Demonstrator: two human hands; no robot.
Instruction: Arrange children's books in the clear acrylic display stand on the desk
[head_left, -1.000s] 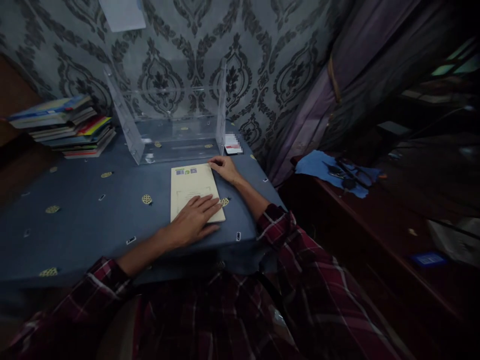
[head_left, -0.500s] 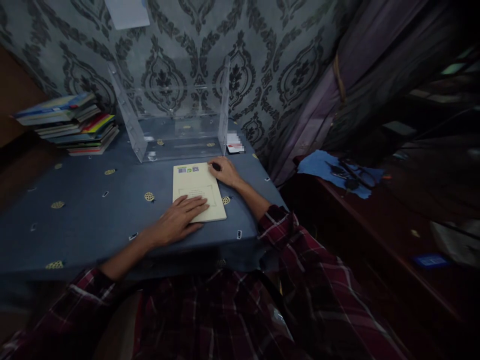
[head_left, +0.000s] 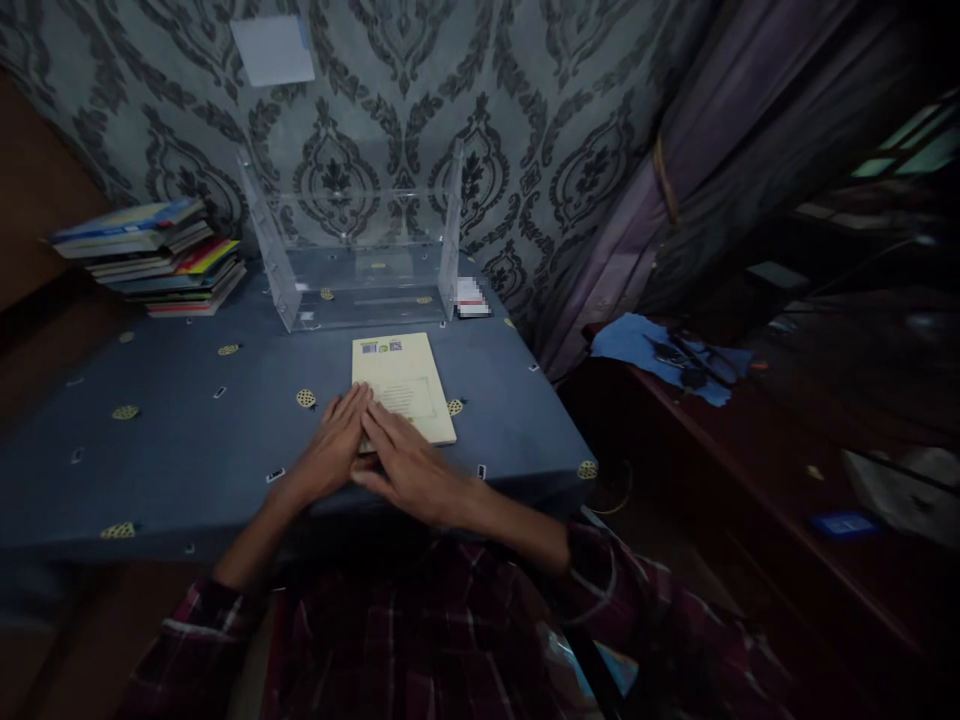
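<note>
A cream-coloured book (head_left: 411, 362) lies closed on the tablecloth, with small coloured codes at its top and a framed block of print lower down. My left hand (head_left: 330, 452) rests along the book's lower left edge, fingers stretched out. Over the lower left corner lies my right hand (head_left: 414, 470), its fingers extended and its thumb apart. The fingertips of both hands meet near the book's left edge. Part of the book's lower end is hidden under my right hand.
A clear acrylic rack (head_left: 285, 290) stands behind the book. Stacked books (head_left: 161, 260) are at the back left. A small white and red item (head_left: 472, 300) sits right of the rack. Blue cloth (head_left: 637, 345) with dark tools lies on a reddish surface (head_left: 720, 460) at right.
My right hand has left the book's upper right edge and come down to its lower left corner. My left hand has slid left, off the printed frame to the book's edge.
</note>
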